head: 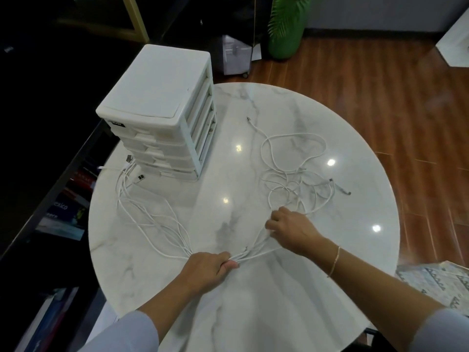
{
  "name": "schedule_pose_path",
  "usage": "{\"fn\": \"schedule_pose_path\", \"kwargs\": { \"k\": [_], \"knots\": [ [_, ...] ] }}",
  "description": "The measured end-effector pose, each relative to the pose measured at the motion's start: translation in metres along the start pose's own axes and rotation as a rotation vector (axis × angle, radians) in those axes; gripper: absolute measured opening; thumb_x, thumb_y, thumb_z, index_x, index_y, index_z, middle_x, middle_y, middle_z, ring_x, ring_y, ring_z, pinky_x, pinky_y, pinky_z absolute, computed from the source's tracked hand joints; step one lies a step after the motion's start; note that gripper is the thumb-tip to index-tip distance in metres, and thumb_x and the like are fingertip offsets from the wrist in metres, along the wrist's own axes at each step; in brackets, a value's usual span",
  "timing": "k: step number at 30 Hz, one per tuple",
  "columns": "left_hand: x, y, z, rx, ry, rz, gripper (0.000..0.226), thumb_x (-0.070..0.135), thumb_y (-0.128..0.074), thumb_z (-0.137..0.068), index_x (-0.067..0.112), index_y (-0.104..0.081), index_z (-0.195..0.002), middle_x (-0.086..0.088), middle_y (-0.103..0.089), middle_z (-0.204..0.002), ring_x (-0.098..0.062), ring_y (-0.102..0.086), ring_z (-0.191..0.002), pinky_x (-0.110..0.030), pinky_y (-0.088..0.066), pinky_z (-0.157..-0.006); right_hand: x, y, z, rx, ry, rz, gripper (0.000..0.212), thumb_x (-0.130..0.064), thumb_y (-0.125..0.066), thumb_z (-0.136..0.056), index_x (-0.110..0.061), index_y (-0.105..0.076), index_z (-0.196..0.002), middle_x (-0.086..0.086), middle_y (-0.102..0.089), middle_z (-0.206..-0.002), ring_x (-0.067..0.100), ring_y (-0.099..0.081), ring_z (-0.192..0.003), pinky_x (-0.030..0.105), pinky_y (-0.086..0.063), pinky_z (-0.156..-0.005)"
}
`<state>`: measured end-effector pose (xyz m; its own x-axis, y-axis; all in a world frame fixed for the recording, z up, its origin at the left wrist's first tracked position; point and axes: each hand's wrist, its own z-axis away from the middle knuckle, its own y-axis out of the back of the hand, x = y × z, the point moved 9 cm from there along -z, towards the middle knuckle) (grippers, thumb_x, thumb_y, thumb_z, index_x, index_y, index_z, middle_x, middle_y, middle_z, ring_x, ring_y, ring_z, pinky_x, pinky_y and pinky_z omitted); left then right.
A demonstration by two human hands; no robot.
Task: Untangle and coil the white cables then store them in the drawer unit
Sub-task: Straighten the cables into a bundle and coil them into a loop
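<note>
Several white cables (pixel 157 219) lie spread over the round marble table (pixel 355 148). My left hand (pixel 208 269) grips a bunch of them near the table's front. From that grip they run left to USB plugs (pixel 140 177) beside the white drawer unit (pixel 162 110). My right hand (pixel 291 229) has its fingers curled into the cables to the right of that bunch. Beyond it a tangle of loops (pixel 291 174) lies on the right half of the table. The drawer unit stands at the back left with its drawers pushed in.
A dark shelf with books (pixel 63 219) runs along the left of the table. A green plant pot (pixel 285 44) and a grey box on wheels (pixel 234 57) stand on the wooden floor behind. A patterned cloth (pixel 436 283) lies at the right front.
</note>
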<state>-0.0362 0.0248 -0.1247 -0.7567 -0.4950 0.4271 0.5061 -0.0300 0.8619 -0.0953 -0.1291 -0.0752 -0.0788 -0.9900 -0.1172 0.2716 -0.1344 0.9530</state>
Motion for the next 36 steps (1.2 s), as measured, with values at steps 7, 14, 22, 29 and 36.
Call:
{"fn": "schedule_pose_path", "kwargs": {
  "k": [7,14,22,29,36],
  "knots": [
    [0.002,0.003,0.0,0.019,-0.009,-0.019,0.096,0.082,0.018,-0.061,0.025,-0.053,-0.094,-0.002,-0.068,-0.085,-0.023,-0.063,-0.082,-0.026,-0.032,-0.061,0.05,0.032,-0.009,-0.065,-0.212,-0.158,0.02,-0.029,-0.062,-0.085,-0.028,-0.07,-0.103,-0.001,-0.071,-0.1,0.018,-0.063,-0.098,0.025,-0.047,-0.079],
    [0.004,0.004,0.001,0.03,-0.018,-0.046,0.078,0.078,-0.001,-0.074,0.021,-0.052,-0.092,-0.004,-0.068,-0.085,-0.026,-0.062,-0.082,-0.028,-0.032,-0.062,0.136,0.082,-0.009,-0.059,-0.47,-0.025,0.03,-0.042,-0.06,-0.088,-0.017,-0.069,-0.101,0.007,-0.067,-0.1,0.025,-0.06,-0.099,0.029,-0.044,-0.073],
    [0.002,0.005,-0.002,0.038,0.04,-0.007,0.069,0.071,0.003,-0.07,0.023,-0.043,-0.086,-0.004,-0.068,-0.087,-0.026,-0.061,-0.084,-0.029,-0.036,-0.066,0.165,0.121,-0.007,0.168,-0.638,0.132,0.039,-0.052,-0.057,-0.086,-0.016,-0.068,-0.095,0.012,-0.066,-0.089,0.032,-0.062,-0.086,0.028,-0.04,-0.064],
    [-0.002,0.002,0.001,0.042,0.037,0.025,0.099,0.086,0.017,-0.059,0.022,-0.051,-0.091,-0.002,-0.068,-0.085,-0.025,-0.063,-0.082,-0.028,-0.036,-0.064,0.205,0.124,0.013,0.226,-1.003,-0.389,0.039,-0.043,-0.068,-0.082,-0.004,-0.072,-0.083,0.009,-0.069,-0.075,0.025,-0.061,-0.076,0.029,-0.047,-0.064],
    [-0.002,0.0,-0.003,0.016,0.038,0.005,0.11,0.083,0.029,-0.052,0.022,-0.051,-0.095,-0.003,-0.068,-0.086,-0.025,-0.063,-0.083,-0.027,-0.033,-0.063,0.196,0.074,0.012,0.178,-1.152,-1.307,0.026,-0.033,-0.05,-0.096,-0.017,-0.057,-0.076,-0.006,-0.05,-0.034,0.005,-0.04,-0.032,0.014,-0.041,-0.03]
  ]
}}
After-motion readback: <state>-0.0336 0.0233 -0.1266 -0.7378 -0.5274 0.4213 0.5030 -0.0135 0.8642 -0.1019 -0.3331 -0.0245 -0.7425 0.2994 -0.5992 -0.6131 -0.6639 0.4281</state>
